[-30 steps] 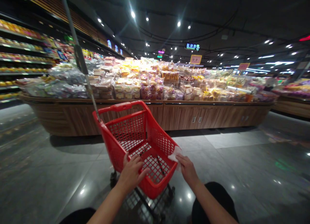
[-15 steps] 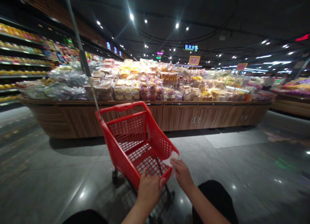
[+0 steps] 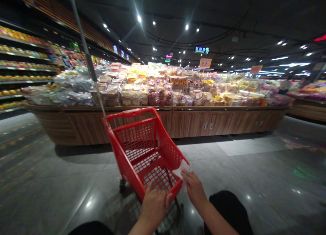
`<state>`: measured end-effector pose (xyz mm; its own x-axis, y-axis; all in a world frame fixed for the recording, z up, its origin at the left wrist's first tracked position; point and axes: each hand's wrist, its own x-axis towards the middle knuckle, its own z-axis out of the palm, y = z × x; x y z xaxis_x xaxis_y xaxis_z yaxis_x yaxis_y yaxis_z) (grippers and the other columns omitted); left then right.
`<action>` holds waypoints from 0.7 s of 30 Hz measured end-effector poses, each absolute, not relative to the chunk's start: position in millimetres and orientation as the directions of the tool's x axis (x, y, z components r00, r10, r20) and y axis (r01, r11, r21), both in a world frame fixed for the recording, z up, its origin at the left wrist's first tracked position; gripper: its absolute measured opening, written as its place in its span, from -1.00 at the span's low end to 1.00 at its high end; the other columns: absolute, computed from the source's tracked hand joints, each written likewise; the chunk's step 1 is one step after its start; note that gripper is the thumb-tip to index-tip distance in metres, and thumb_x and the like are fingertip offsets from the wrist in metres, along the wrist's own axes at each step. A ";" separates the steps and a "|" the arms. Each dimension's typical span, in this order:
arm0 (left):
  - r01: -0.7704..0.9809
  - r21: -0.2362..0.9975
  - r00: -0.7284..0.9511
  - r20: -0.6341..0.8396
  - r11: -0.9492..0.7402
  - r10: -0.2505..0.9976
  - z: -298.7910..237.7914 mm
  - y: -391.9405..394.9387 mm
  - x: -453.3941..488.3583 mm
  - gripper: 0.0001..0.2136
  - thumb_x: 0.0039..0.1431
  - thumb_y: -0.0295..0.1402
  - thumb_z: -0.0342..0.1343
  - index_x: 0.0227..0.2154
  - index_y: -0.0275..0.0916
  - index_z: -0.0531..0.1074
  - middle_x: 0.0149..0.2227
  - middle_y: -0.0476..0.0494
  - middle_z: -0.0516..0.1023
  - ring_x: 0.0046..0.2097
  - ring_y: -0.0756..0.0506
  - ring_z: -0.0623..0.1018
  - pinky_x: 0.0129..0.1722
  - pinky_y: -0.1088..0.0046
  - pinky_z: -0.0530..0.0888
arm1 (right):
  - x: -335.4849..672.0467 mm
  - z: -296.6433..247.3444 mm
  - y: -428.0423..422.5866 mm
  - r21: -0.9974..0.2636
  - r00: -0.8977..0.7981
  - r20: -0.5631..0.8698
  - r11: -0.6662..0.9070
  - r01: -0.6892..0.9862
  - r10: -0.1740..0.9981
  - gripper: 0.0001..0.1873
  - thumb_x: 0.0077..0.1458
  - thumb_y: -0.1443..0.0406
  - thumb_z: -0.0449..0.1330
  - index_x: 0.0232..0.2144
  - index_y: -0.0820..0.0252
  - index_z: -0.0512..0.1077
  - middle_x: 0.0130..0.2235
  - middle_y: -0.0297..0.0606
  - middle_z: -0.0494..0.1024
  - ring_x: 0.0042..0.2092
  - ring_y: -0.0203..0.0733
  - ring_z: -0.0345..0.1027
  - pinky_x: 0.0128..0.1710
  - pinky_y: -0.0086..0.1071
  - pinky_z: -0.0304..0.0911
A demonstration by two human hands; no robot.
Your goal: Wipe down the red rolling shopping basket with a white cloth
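Note:
A red plastic shopping cart [image 3: 132,150] stands on the grey tiled floor right in front of me, its basket empty. My left hand [image 3: 154,205] grips the near rim of the basket, fingers curled over the edge. My right hand [image 3: 194,188] is at the cart's near right corner, pinching a crumpled white tissue [image 3: 181,168] against the rim. A thin metal pole [image 3: 88,63] rises from the cart's far left corner.
A long wooden display island [image 3: 203,121] piled with bagged breads and snacks runs across the aisle ahead. Stocked shelves [image 3: 22,65] line the left wall. Price signs [image 3: 205,63] stand above the goods. My dark-trousered knees [image 3: 229,208] show at the bottom.
My left hand has moved from the cart's left side to the middle of the near rim. The cart has shifted slightly right. My right hand stays at the corner with the tissue.

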<state>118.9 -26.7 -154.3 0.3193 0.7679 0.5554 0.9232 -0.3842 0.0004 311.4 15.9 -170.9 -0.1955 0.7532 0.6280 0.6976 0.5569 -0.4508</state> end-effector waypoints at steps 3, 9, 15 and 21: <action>0.920 -0.001 0.333 0.528 -0.392 0.781 -153.5 -28.9 114.6 -0.64 0.22 -0.31 -0.17 -0.59 -0.18 0.43 -0.61 -0.03 0.48 -0.48 -0.04 0.47 0.10 0.06 0.13 | 296.4 -175.2 -1.1 -0.432 -0.278 0.648 0.642 0.634 0.709 -0.45 -0.03 0.57 -0.04 -0.03 0.11 0.41 -0.04 -0.20 0.50 -0.04 -0.11 0.36 -0.03 -0.15 0.30; 0.912 0.007 0.345 0.528 -0.410 0.776 -155.2 -33.3 102.0 -0.66 0.21 -0.31 -0.15 -0.60 -0.18 0.42 -0.61 -0.01 0.46 -0.48 -0.02 0.45 0.09 0.08 0.15 | 312.0 -167.9 9.0 -0.396 -0.297 0.656 0.652 0.646 0.694 -0.47 -0.01 0.57 -0.02 -0.04 0.08 0.42 -0.07 -0.22 0.52 -0.09 -0.13 0.38 -0.06 -0.17 0.33; 0.898 -0.004 0.371 0.543 -0.440 0.753 -156.1 -33.6 94.3 -0.69 0.19 -0.31 -0.13 -0.61 -0.18 0.40 -0.62 0.01 0.44 -0.48 -0.02 0.44 0.10 0.08 0.15 | 311.9 -171.1 6.6 -0.384 -0.275 0.635 0.604 0.698 0.722 -0.47 -0.01 0.58 -0.05 -0.05 0.15 0.43 -0.05 -0.19 0.50 -0.07 -0.09 0.36 -0.04 -0.13 0.31; 0.867 0.015 0.402 0.568 -0.497 0.718 -154.3 -38.0 83.2 -0.72 0.17 -0.35 -0.12 -0.60 -0.18 0.38 -0.63 0.03 0.41 -0.49 -0.01 0.42 0.12 0.08 0.12 | 298.3 -168.8 -13.0 -0.348 -0.426 0.611 0.710 0.613 0.667 -0.48 0.02 0.55 -0.03 0.00 0.11 0.39 -0.01 -0.24 0.48 -0.01 -0.13 0.32 0.02 -0.18 0.26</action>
